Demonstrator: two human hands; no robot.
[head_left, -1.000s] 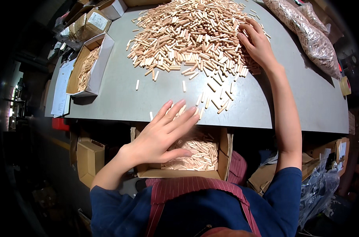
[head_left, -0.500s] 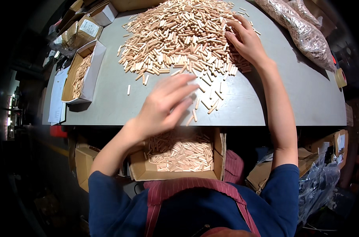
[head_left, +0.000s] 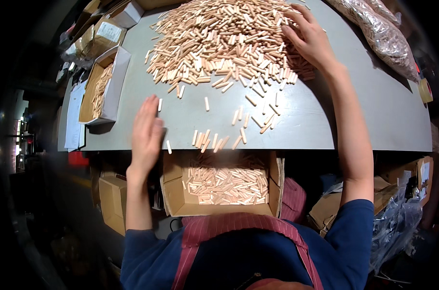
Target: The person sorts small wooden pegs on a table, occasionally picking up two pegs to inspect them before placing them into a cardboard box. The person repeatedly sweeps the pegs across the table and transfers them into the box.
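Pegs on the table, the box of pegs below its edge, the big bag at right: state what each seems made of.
Pegs: probably plain, matt wood, judging by their pale tan tones.
Box: apparently uncoated brown cardboard, given its dull walls and rough edges.
Bag: likely thin, glossy plastic film, since it wrinkles, glints and shows its contents through.

grey tabletop (head_left: 396, 116), brightly lit | dark floor (head_left: 79, 208) | bright strip (head_left: 20, 129) far left

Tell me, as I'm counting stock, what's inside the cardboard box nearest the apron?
Loose wooden pegs. The table hides the far end of the box; upper pegs cover what's beneath.
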